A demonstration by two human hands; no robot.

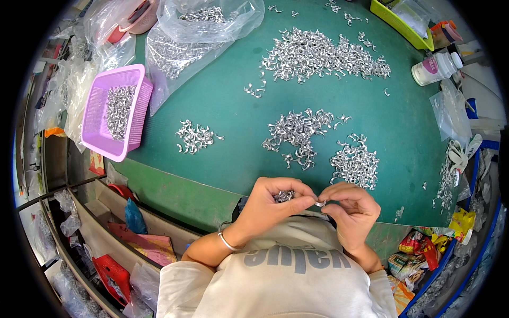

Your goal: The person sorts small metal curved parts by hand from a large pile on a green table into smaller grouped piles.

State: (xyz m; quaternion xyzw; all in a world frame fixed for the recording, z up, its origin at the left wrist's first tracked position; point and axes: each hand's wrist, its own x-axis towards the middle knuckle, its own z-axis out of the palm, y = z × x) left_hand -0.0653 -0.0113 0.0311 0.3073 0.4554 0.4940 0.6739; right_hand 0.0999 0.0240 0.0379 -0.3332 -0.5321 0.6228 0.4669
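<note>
At the near edge of the green table point(222, 100), my left hand point(268, 209) is closed round a handful of small curved silver metal pieces point(284, 196). Between its thumb and fingertip and those of my right hand point(352, 212) is a single curved metal piece point(320, 203). My right hand is closed in a pinch on that piece. Just beyond my hands lie two heaps of such pieces, a middle heap point(299, 132) and a right heap point(356, 163). A smaller pile point(195, 138) lies to the left.
A large heap point(323, 55) of metal pieces spreads across the far side. Left stand a purple basket point(143, 106) of pieces and a clear plastic bag point(164, 79) holding more. Far right are a lime-green tray point(395, 24) and a white bottle point(435, 69). Open drawers point(106, 236) sit lower left.
</note>
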